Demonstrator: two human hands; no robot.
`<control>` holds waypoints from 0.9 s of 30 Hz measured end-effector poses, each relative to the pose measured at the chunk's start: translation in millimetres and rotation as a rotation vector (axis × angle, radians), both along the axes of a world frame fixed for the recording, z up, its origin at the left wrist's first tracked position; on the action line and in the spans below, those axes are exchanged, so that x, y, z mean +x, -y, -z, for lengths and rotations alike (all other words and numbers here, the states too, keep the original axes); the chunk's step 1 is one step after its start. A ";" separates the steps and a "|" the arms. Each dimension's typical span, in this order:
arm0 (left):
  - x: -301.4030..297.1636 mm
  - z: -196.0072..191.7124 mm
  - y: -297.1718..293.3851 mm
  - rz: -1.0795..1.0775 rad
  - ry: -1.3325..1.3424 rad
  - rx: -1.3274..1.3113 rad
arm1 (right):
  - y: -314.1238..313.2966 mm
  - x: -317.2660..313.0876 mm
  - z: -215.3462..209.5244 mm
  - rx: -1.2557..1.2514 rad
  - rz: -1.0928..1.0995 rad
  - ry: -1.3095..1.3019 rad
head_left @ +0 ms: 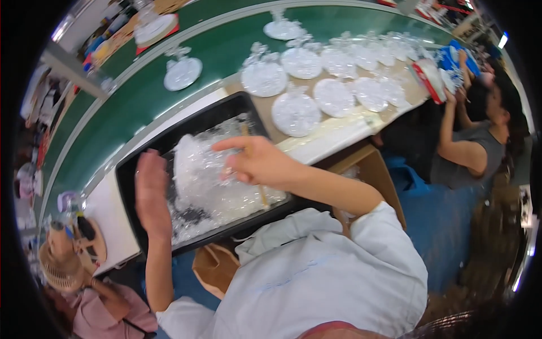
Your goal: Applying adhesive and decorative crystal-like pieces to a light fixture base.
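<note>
A black tray (129, 212) holds many clear, glittery flakes (248, 198), with a white sparkly piece (189, 169) lying among them. Its outline is partly lost under the flakes and behind my right hand. My left hand (151, 195) hovers at the tray's left side, fingers stretched up and smeared by motion, nothing visible in it. Above the tray's middle is my right hand (257, 161), index finger stretched to the left, the other fingers loosely bent. A few flakes seem to cling to its fingertips. A thin yellowish stick (263, 196) lies in the flakes beneath the right wrist.
Several white sparkly discs with clear tops (296, 113) stand on brown board behind the tray, beside a green conveyor belt (220, 59). An open cardboard box (370, 172) is below right. One person (468, 150) works at right, another (107, 308) at lower left near a fan (61, 271).
</note>
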State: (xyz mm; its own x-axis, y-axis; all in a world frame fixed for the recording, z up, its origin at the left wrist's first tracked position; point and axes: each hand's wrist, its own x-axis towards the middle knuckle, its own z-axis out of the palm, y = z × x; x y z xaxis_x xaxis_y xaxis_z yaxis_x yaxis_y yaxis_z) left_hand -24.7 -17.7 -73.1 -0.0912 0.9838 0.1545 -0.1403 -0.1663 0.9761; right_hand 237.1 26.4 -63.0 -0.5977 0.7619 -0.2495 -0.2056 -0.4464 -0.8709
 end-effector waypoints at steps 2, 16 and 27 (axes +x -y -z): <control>-18.7 0.0 -15.0 -0.157 -0.109 0.266 | -3.9 3.6 4.0 -0.026 0.013 -0.033; -5.6 -42.5 10.6 0.097 -0.721 -0.062 | -9.7 -9.3 2.6 -0.220 -0.039 -0.316; -0.2 -29.1 26.8 0.088 -0.452 -0.005 | -16.1 -18.9 19.1 -0.264 -0.125 -0.514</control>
